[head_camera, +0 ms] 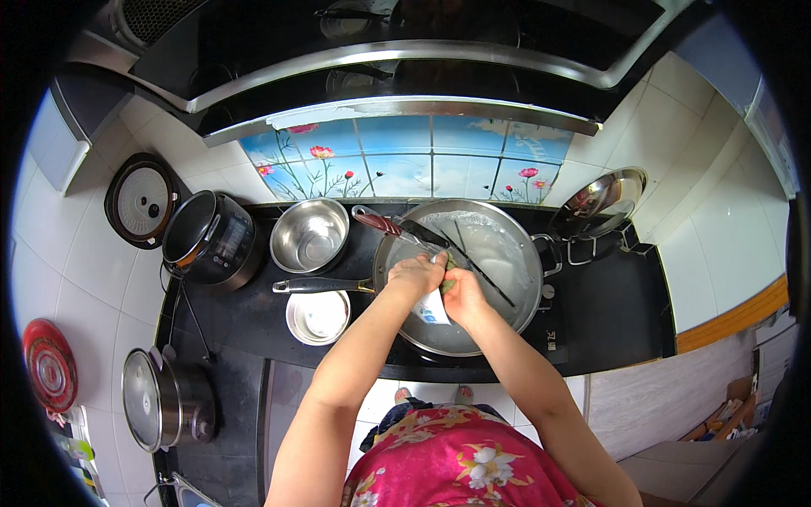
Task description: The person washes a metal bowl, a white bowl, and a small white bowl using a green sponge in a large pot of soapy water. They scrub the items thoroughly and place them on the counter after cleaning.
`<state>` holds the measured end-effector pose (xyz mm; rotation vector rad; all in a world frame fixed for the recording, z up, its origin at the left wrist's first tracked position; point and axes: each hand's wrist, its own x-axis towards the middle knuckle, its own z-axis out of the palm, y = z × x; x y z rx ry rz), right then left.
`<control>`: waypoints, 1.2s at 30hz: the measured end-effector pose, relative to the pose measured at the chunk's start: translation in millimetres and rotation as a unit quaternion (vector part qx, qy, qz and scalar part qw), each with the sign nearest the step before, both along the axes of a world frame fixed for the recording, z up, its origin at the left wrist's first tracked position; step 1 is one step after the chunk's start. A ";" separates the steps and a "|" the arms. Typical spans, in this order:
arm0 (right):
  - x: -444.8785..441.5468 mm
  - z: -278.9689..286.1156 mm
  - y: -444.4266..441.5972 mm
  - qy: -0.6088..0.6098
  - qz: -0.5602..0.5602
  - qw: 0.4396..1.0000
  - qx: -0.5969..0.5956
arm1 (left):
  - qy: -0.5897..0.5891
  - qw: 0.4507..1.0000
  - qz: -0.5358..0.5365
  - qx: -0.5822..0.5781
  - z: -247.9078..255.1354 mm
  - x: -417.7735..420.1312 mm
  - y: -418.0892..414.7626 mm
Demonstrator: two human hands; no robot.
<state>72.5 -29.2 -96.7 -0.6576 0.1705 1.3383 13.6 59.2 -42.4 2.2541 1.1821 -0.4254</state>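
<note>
My left hand (415, 277) and my right hand (467, 296) meet above a wide steel pan (531, 279). Between them they grip a small white packet (433, 309) with blue print and a green part near the fingers; its exact contents are hidden. Cloudy whitish liquid (500, 253) with froth at its edge fills the pan. Dark chopsticks (485, 277) lie slanted in it. A utensil with a reddish-brown handle (378, 222) rests across the pan's upper left rim, its far end partly hidden by my hands.
Left of the pan are a steel bowl (310, 236), a white bowl (318, 318) and the pan's long handle (323, 286). An open rice cooker (212, 237) and a lidded electric pot (168, 399) stand further left. A steel lid (599, 203) leans at the right. The range hood (405, 57) overhangs the back.
</note>
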 end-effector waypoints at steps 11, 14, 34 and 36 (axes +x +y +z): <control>38.1 -5.5 -43.9 -0.465 0.349 0.813 0.037 | 0.001 1.000 0.004 0.008 -3.8 5.1 -0.1; 43.2 5.9 -29.6 -0.671 0.486 0.559 0.015 | 0.006 1.000 0.001 0.007 -6.4 3.4 1.2; 11.8 10.4 -11.5 -0.180 0.119 0.974 -0.068 | -0.175 0.983 0.056 -0.003 -31.7 -10.2 4.9; 18.4 17.1 -14.5 -0.145 0.057 0.984 -0.083 | -0.241 0.967 0.076 0.034 -31.8 -20.9 3.1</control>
